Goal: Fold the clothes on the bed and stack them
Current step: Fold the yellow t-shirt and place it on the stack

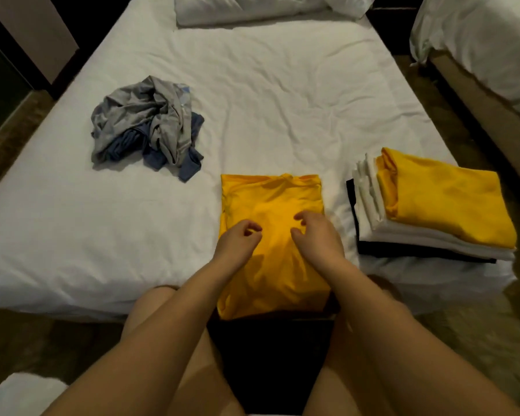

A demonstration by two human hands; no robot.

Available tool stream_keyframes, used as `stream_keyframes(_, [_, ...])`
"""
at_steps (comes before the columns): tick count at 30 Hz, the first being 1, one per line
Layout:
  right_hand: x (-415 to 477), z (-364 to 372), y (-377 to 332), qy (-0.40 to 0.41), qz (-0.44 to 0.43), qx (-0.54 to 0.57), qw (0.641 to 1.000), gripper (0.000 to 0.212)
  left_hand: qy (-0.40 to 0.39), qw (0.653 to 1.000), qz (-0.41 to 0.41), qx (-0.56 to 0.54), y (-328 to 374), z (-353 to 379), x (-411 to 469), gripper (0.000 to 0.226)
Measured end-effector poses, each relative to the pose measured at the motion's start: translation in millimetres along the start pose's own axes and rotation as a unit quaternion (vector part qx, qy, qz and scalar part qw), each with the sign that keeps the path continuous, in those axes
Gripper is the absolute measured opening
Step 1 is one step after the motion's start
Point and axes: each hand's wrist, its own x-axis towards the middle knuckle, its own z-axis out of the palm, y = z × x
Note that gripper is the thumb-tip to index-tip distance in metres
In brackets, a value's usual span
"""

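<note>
The wide bed with a wrinkled white sheet (282,85) is carrying four groups of items.

1. A crumpled heap of grey and blue garments (146,127) is lying on the left half, well apart from the other clothes.
2. A folded yellow shirt (270,193) is lying at the near edge, with its lower end overhanging that edge.
3. A stack of folded clothes (373,205) is sitting at the near right corner, just beside the shirt. A black garment (418,254) is forming its base, with white layers and a yellow top piece above.
4. White pillows (246,7) are lying along the far end.
</note>
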Motion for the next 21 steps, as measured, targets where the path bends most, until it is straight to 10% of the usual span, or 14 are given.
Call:
stream_keyframes(9, [95.7,2.0,1.4,0.032,0.021,-0.099,0.994,0.052,0.066,0.987,0.045,0.139,34.9,3.1,100.4,0.050])
stream_keyframes(21, [124.7,-2.9,10.3,-0.002,0.001,-0.076,0.997,0.053,0.017,0.947,0.086,0.310,36.7,16.6,147.1,0.050])
